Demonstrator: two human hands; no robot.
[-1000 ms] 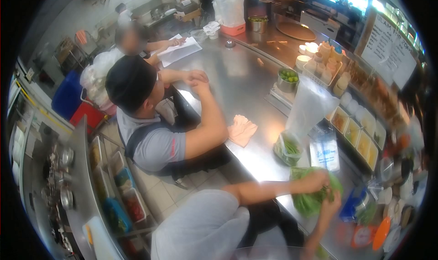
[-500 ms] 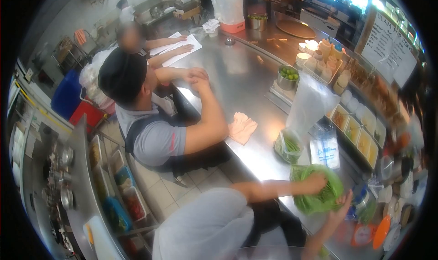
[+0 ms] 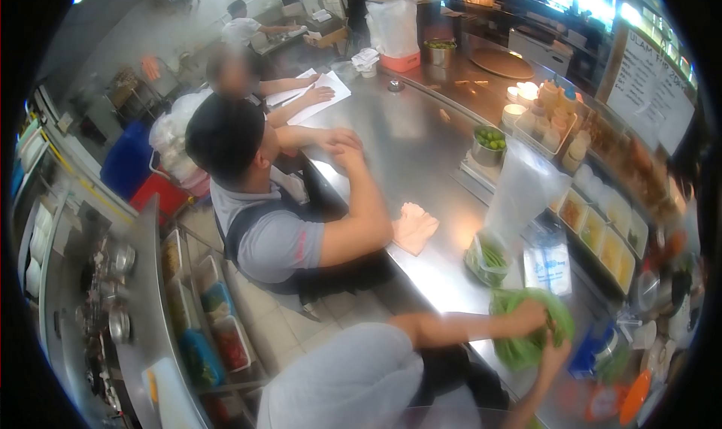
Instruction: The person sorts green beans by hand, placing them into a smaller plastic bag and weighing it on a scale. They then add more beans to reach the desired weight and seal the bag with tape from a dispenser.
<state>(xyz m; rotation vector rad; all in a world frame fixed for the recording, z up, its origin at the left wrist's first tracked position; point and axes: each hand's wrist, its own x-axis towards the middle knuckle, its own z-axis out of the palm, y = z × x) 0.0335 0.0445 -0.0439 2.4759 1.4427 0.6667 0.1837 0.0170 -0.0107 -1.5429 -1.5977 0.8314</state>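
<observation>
A green plastic bag of leafy greens [image 3: 515, 342] lies on the steel counter at the lower right. My left hand [image 3: 531, 316] reaches over its top, fingers closed at the bag's right edge. Just below, my right hand [image 3: 555, 351] grips that same edge, and the two hands nearly touch. Behind the green bag stands a clear bag of green beans [image 3: 489, 259]. Beside it are an upright clear plastic bag [image 3: 521, 192] and a white packet with blue print [image 3: 547, 268].
A co-worker in a dark cap [image 3: 226, 139] leans on the counter [image 3: 391, 151] with hands clasped, near a pink cloth [image 3: 414, 228]. Another person's hands rest on papers [image 3: 320, 98]. Squeeze bottles [image 3: 553, 113], food trays [image 3: 594, 230] and an orange lid [image 3: 635, 397] are on the right.
My left hand has moved towards the green bag's right edge, and my right hand has come up closer to it. The whole view has shifted slightly.
</observation>
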